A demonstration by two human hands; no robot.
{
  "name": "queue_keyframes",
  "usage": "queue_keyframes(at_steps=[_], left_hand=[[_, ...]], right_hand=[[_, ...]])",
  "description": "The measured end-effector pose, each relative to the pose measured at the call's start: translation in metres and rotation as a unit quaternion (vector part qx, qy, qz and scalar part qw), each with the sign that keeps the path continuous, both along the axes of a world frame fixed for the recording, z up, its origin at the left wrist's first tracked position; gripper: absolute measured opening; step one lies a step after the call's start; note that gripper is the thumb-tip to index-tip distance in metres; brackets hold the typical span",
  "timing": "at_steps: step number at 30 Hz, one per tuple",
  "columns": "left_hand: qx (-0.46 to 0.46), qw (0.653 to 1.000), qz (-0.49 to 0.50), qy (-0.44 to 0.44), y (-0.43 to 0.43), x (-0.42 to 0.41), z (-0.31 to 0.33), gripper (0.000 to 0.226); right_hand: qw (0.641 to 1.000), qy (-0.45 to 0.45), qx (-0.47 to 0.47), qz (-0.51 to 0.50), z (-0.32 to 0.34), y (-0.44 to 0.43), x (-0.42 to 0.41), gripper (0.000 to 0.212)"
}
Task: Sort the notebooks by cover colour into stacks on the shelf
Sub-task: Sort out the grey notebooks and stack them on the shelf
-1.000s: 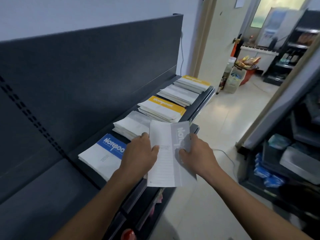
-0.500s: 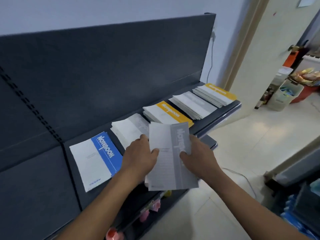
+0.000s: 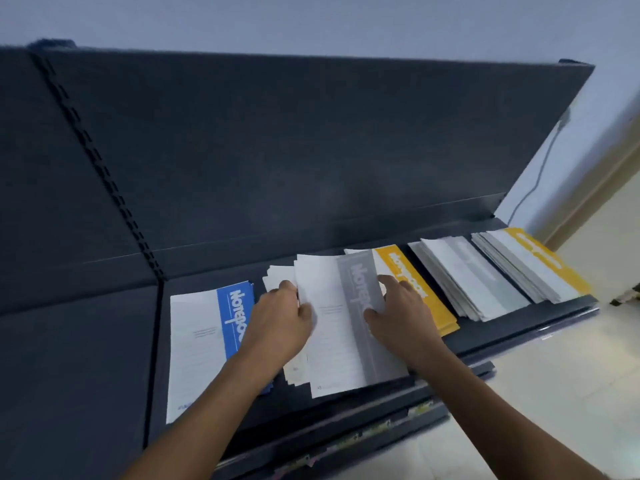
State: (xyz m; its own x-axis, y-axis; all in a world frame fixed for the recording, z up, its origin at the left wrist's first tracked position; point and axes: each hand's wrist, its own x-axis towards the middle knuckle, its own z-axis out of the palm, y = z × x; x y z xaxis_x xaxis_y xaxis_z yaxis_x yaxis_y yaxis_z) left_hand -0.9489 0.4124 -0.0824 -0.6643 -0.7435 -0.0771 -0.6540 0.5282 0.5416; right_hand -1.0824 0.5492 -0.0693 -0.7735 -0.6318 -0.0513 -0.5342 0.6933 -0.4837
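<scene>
A grey-banded notebook (image 3: 332,327) is held low over a fanned pile of notebooks (image 3: 278,275) on the shelf (image 3: 502,327), between the blue notebook (image 3: 207,341) and the yellow stack (image 3: 393,259). Its left edge is pinched by the left hand (image 3: 277,323), thumb on top. The right hand (image 3: 401,317) is laid on the grey band, thumb and forefinger spread; whether the other fingers are curled under the edge cannot be told. If the notebook is slid rather than set down, the pile beneath could be pushed further askew. The yellow stack could also be overlapped and colours mixed.
</scene>
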Motion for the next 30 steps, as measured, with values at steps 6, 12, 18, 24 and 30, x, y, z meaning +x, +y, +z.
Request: queue_keyframes(at_steps=[6,12,18,24,30], left_hand=[[0.015,0.999,0.052,-0.001,-0.02,-0.007,-0.009,0.018],[-0.011,0.995,0.093,-0.025,-0.023,-0.016,-0.018,0.021],[-0.026,0.991,0.126,-0.035,-0.016,-0.019,-0.018,0.023],[-0.026,0.986,0.153,-0.056,-0.01,-0.017,-0.023,0.022],[-0.038,0.983,0.171,-0.054,-0.008,-0.019,-0.025,0.021]], right_hand=[[0.998,0.031,0.012,0.06,-0.007,-0.036,-0.016,0.053],[0.987,0.071,0.052,0.133,-0.018,-0.052,-0.026,0.044],[0.977,0.054,0.093,0.186,-0.026,-0.054,-0.031,0.03],[0.97,0.059,0.104,0.211,-0.031,-0.055,-0.035,0.032],[0.964,0.079,0.111,0.23,-0.034,-0.054,-0.035,0.031]])
